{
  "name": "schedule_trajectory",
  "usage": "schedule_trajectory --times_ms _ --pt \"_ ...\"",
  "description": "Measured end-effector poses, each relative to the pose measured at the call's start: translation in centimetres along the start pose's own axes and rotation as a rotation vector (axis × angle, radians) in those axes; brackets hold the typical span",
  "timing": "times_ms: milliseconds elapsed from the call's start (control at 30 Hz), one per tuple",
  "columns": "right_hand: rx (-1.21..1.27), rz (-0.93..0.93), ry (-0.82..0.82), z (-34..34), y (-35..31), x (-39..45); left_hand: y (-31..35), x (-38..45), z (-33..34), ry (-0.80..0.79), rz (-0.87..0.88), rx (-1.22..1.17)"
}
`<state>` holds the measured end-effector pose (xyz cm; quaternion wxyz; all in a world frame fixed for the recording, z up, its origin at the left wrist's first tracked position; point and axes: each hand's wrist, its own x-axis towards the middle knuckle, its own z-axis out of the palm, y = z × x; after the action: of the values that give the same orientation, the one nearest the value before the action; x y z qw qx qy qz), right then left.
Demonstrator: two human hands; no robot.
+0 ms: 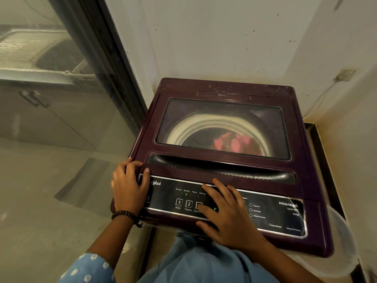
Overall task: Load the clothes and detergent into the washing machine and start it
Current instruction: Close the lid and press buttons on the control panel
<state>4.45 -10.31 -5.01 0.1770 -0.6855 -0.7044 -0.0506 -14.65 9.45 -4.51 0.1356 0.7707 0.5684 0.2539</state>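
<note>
A dark purple top-loading washing machine (224, 84) stands in a corner with its glass lid (222, 127) shut. Through the glass I see the pale drum ring and pink clothes (236, 144) inside. The black control panel (271, 211) runs along the front; a green light glows under "Speedy" and a green digit shows by my right hand. My left hand (128, 188) rests on the machine's front left corner, fingers lying over the edge. My right hand (226, 213) lies flat on the panel, fingers spread, its index finger on the Start/Pause button (197, 205).
A dusty glass sliding door with a dark frame (114, 64) stands to the left. White walls close in behind and to the right, with a wall socket (344, 75) and its cable. A pale plastic tub (342, 254) sits low at the right.
</note>
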Motion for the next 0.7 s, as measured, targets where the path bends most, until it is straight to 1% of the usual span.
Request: schedule_trajectory --times_ms 100,167,400,700 --pt "-0.028 0.018 -0.06 0.2 0.7 -0.8 0.3 0.1 0.1 0.0 0.0 -0.009" --pt "-0.013 0.029 -0.062 0.1 1.0 -1.3 0.5 0.0 0.1 0.0 -0.002 -0.011" --pt "0.047 0.13 0.041 -1.1 2.6 -1.9 1.3 -0.2 0.5 0.017 0.015 -0.005" --pt "0.067 0.256 0.089 -2.0 4.5 -2.8 1.9 -0.5 0.8 0.014 0.017 -0.001"
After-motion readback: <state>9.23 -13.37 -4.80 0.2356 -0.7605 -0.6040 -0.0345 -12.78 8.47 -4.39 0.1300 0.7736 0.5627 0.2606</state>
